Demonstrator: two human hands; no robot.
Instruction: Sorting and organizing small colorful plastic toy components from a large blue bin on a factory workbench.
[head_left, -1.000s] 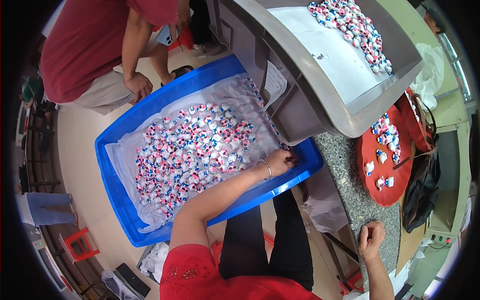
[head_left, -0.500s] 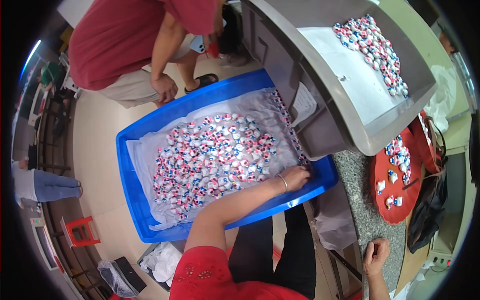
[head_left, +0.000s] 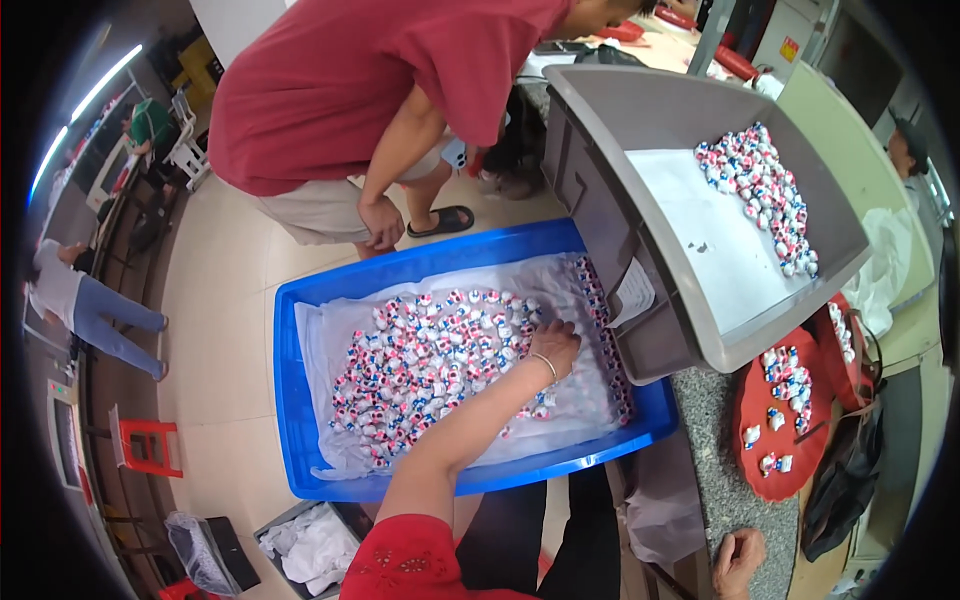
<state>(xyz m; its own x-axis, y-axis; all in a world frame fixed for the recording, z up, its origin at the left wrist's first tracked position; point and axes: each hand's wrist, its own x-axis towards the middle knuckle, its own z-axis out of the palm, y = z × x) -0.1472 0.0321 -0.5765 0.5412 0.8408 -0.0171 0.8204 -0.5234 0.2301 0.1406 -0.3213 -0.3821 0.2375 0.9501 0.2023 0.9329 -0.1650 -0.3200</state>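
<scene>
A blue plastic crate lined with clear plastic sheet holds several small red, white and blue wrapped pieces. My left hand reaches into the crate and rests palm down on the pieces near its right side, a thin bracelet on the wrist. Whether it holds any piece is hidden. My right hand lies on the edge of the grey stone counter at the lower right, fingers loosely curled, holding nothing.
A tilted grey bin with more wrapped pieces overhangs the crate's right end. A red tray with a few pieces sits on the counter. A person in a red shirt bends over the crate's far side. A red stool stands at left.
The view has shifted, so the crate sits lower in the picture. My left hand has moved from the crate's right corner toward its middle, onto the pieces. My right hand stays on the counter.
</scene>
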